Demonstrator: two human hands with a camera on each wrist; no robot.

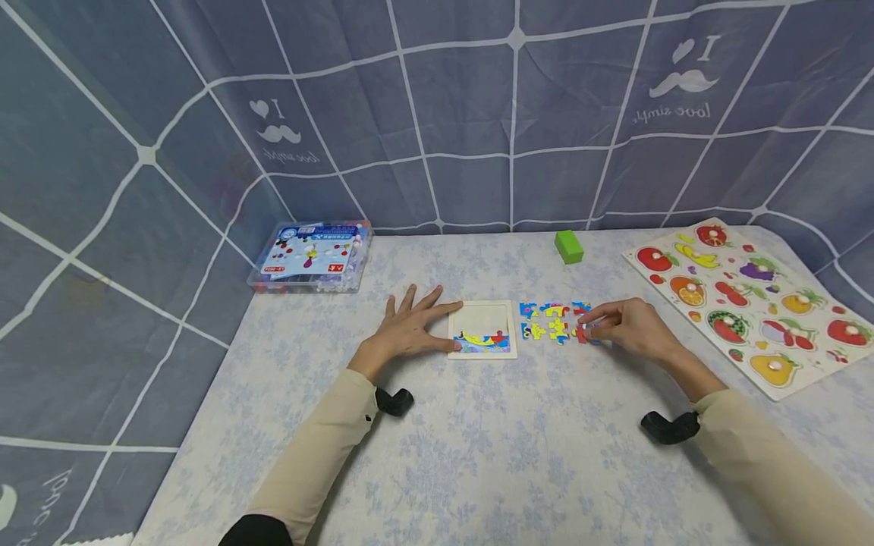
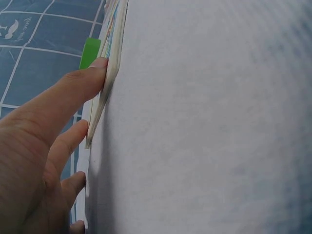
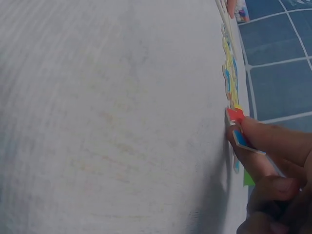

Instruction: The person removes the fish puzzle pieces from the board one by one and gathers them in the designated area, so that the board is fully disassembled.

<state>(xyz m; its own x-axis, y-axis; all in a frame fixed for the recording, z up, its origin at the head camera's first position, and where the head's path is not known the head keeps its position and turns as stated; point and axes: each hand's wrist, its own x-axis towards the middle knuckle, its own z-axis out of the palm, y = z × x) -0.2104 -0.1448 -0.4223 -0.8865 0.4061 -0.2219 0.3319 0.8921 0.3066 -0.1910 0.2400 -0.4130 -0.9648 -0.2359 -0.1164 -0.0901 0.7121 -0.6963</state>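
Note:
My right hand [image 1: 636,327] pinches a red and blue jigsaw piece [image 3: 236,115] between thumb and fingers, low over the cloth. Left of it, several loose jigsaw pieces [image 1: 558,327] lie in rows, colored yellow, blue and red. A small wooden puzzle tray [image 1: 482,304] is beside them, its bottom part filled with joined pieces [image 1: 483,343]. With fingers spread, my left hand [image 1: 407,327] steadies the tray at its left side. Its thumb rests on the lower left corner and the index fingertip touches the upper left, as the left wrist view also shows.
A clear plastic box [image 1: 310,258] with a printed label sits at the back left. The green block [image 1: 569,247] stands behind the loose pieces. At the right lies a large fruit puzzle board [image 1: 744,299]. A patterned curtain [image 1: 471,114] hangs behind the table.

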